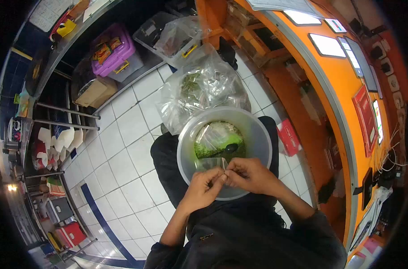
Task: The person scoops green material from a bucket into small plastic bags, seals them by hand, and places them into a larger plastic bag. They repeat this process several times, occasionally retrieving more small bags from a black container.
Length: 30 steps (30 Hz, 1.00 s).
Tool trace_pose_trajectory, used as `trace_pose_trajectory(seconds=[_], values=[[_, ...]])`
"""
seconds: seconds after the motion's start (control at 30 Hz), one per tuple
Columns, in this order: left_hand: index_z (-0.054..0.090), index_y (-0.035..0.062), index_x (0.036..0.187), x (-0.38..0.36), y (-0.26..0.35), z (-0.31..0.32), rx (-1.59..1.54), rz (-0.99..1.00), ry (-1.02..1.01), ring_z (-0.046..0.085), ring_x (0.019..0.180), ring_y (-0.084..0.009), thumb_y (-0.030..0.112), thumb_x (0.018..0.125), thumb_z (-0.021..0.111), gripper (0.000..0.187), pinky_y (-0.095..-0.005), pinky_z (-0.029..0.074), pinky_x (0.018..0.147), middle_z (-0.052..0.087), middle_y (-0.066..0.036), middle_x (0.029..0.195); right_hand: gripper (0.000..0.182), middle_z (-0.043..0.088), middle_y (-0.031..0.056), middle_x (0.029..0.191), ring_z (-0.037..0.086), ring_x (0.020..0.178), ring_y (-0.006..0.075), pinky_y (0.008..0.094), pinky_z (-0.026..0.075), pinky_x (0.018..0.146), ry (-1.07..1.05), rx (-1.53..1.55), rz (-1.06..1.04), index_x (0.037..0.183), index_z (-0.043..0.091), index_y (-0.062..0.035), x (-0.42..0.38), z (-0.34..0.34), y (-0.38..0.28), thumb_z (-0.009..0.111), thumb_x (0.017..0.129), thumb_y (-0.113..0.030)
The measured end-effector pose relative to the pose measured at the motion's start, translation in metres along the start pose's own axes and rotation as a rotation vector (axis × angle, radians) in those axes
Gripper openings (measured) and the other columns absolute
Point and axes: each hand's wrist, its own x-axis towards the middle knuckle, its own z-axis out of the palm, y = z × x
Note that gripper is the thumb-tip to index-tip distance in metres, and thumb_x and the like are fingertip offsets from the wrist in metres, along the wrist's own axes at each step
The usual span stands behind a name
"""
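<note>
Between my knees stands a translucent round tub [186,163] with chopped green stuff [233,137] at its bottom. A dark spoon [231,148] and a clear plastic sheet or bag lie on the greens. Over the tub's near rim, my left hand [206,186] and my right hand [248,175] meet, fingertips pinched on the top edge of a small clear plastic bag [210,164]. Just beyond the tub rests a large clear plastic bag [192,89] holding green leafy pieces.
A purple-lidded box [112,49] and a clear crate [157,33] stand at the upper left. An orange counter [322,76] with tablets runs along the right. A red box [289,137] sits on the tiled floor [123,161] beside my right knee.
</note>
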Motion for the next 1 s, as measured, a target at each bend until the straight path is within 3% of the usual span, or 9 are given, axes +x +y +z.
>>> trace_pose_trajectory(seconds=[0.13,0.3,0.37,0.4,0.43,0.5,0.63,0.7,1.0], values=[[0.057,-0.0003,0.073,0.004,-0.003,0.011,0.217,0.153,0.273,0.042,0.048,-0.0097,0.006,0.092,0.067,0.022,-0.0303,0.033,0.047,0.045,-0.006,0.054,0.014,0.067,0.0144,0.072,0.060,0.061,0.0123,0.0326,0.048,0.057,0.185,-0.356,-0.266,0.088,0.064,0.0032,0.004,0.010,-0.005,0.068,0.097,-0.008],[0.059,-0.0004,0.072,0.005,0.001,0.029,0.315,0.182,0.456,0.043,0.045,-0.0106,0.005,0.088,0.070,0.020,-0.0296,0.034,0.045,0.047,-0.008,0.054,0.014,0.062,0.0184,0.069,0.058,0.056,0.0182,0.0349,0.046,0.055,0.253,-0.331,-0.177,0.087,0.065,0.0028,0.002,0.015,-0.010,0.069,0.094,-0.009],[0.059,0.0004,0.072,0.006,-0.002,0.037,0.388,0.250,0.584,0.044,0.045,-0.0101,0.005,0.088,0.070,0.020,-0.0289,0.034,0.045,0.049,-0.007,0.055,0.017,0.066,0.0216,0.075,0.067,0.070,0.0416,0.0466,0.052,0.062,0.279,-0.378,-0.211,0.087,0.062,0.0012,0.001,0.014,-0.009,0.069,0.092,-0.013],[0.060,0.0011,0.073,0.006,-0.003,0.038,0.422,0.276,0.573,0.043,0.045,-0.0091,0.004,0.089,0.069,0.019,-0.0285,0.033,0.044,0.049,-0.006,0.055,0.015,0.062,0.0187,0.071,0.060,0.056,0.0269,0.0370,0.047,0.056,0.328,-0.433,-0.300,0.089,0.064,0.0026,0.003,0.015,-0.003,0.068,0.095,-0.010],[0.060,0.0011,0.073,0.005,-0.001,0.037,0.420,0.264,0.567,0.043,0.045,-0.0091,0.004,0.089,0.069,0.019,-0.0285,0.033,0.044,0.049,-0.006,0.055,0.015,0.062,0.0187,0.071,0.060,0.056,0.0269,0.0370,0.047,0.056,0.325,-0.429,-0.288,0.089,0.064,0.0026,0.000,0.013,-0.003,0.068,0.095,-0.010],[0.061,0.0019,0.080,0.006,0.008,0.033,0.253,0.138,0.403,0.050,0.045,-0.0212,0.008,0.091,0.068,0.015,-0.0334,0.038,0.047,0.053,-0.011,0.060,0.018,0.061,0.0186,0.072,0.061,0.060,0.0333,0.0400,0.047,0.059,0.289,-0.435,-0.311,0.087,0.060,0.0027,-0.003,0.007,-0.010,0.068,0.095,-0.011],[0.062,0.0010,0.089,0.009,0.006,0.014,0.081,0.042,0.180,0.052,0.048,-0.0221,0.009,0.097,0.064,0.012,-0.0340,0.038,0.049,0.055,-0.013,0.063,0.019,0.060,0.0192,0.074,0.061,0.064,0.0357,0.0425,0.047,0.061,0.178,-0.355,-0.312,0.086,0.056,0.0023,-0.002,-0.005,-0.009,0.066,0.096,-0.012],[0.062,0.0004,0.093,0.012,0.010,0.009,0.100,0.103,0.042,0.052,0.049,-0.0208,0.009,0.100,0.060,0.011,-0.0338,0.038,0.050,0.055,-0.014,0.065,0.017,0.062,0.0224,0.081,0.065,0.078,0.0432,0.0496,0.048,0.070,0.039,-0.323,-0.251,0.089,0.055,0.0017,-0.002,-0.009,-0.008,0.062,0.096,-0.012],[0.059,0.0021,0.082,0.022,0.000,0.010,0.184,0.059,0.028,0.047,0.044,-0.0173,0.006,0.094,0.063,0.013,-0.0330,0.036,0.047,0.048,-0.009,0.055,0.016,0.062,0.0195,0.078,0.065,0.077,0.0422,0.0493,0.049,0.068,0.217,-0.385,-0.373,0.085,0.056,0.0016,0.005,0.001,0.016,0.064,0.091,-0.010]])
